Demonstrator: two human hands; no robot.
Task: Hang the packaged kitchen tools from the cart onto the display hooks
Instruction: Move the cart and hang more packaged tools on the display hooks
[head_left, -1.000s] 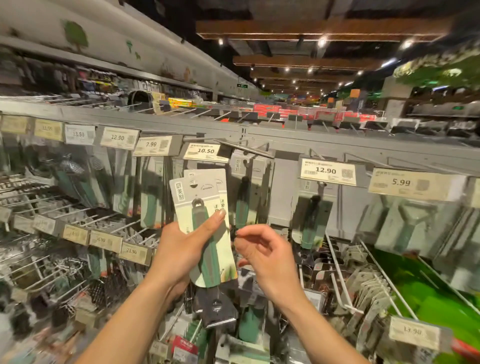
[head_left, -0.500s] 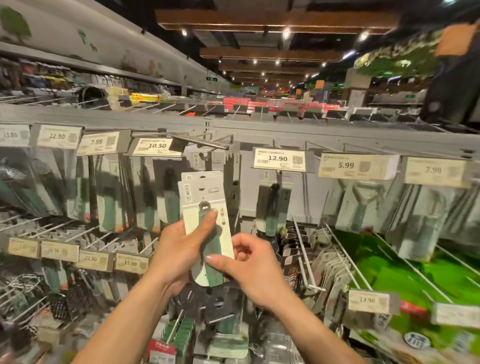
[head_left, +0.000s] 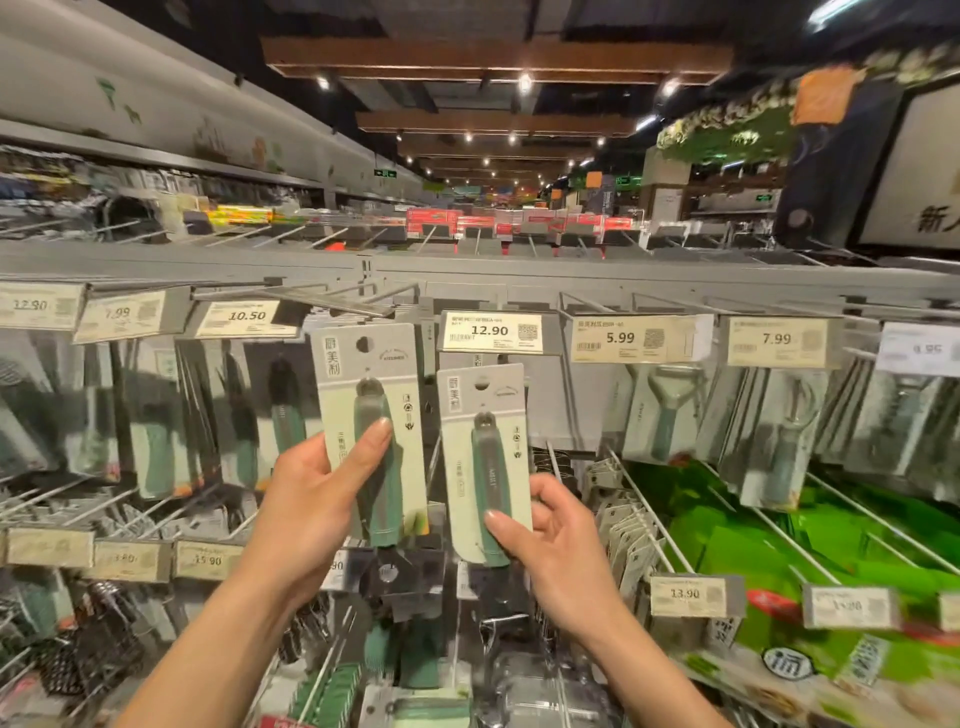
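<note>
Fingers of my left hand (head_left: 311, 499) are curled round one carded kitchen tool (head_left: 369, 374). The thumb lies across the front of its handle and the rest are hidden behind the card. My right hand (head_left: 550, 540) pinches a second carded tool (head_left: 480, 410) near its bottom edge, with the thumb on the front and the other fingers curled behind the right side.

Both packs are alike. Each has a pale card with a grey top band, a round hang hole, a column of Chinese characters at the upper left and small icons on the right. A green-handled tool sits upright down the middle under a greyish clear cover.

I hold both packs upright, side by side and apart, in front of the display. Neither is on a hook. The left pack is higher, its top edge just under a wire display hook (head_left: 332, 304) to the right of the 10.50 price tag (head_left: 247, 317). The right pack sits lower, directly beneath the 12.90 price tag (head_left: 491, 332).

To the right, under the 5.99 price tag (head_left: 623, 340), packaged peelers (head_left: 660, 410) hang in a row. More packaged tools hang to the left, but they are blurred.
</note>
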